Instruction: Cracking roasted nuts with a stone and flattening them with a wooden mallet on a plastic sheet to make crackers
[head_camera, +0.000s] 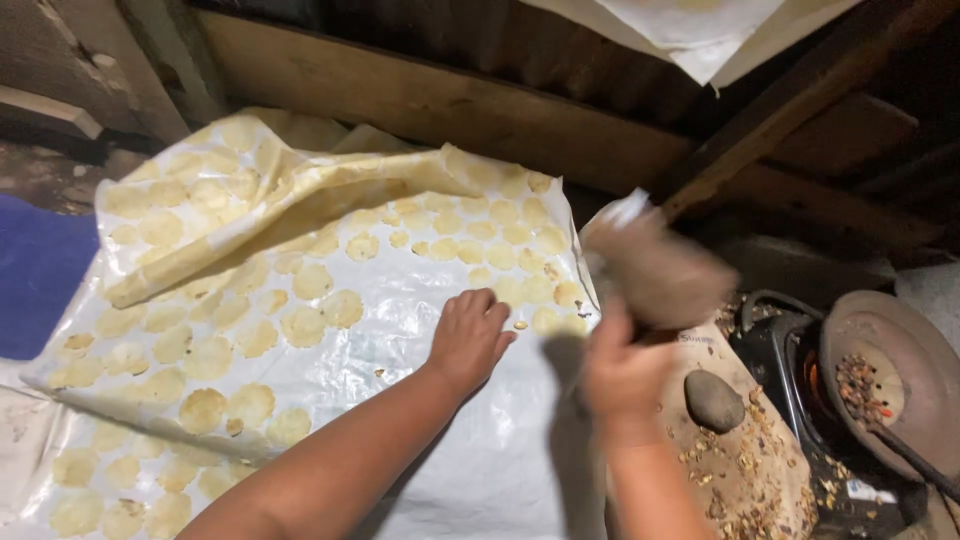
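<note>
The left hand (468, 338) is pressing flat, fingers spread and holding nothing, on the crinkled white plastic sheet (420, 300) at centre frame, beside thin pale yellow round discs (300, 325) drying in rows. The right hand (625, 375), lower right, is closing around a blurred brownish bundle (660, 275). Swinging that bundle low could probably scatter or crack the nearest discs.

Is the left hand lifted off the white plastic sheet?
No, the left hand lies flat on the white plastic sheet, beside pale round discs.
</note>
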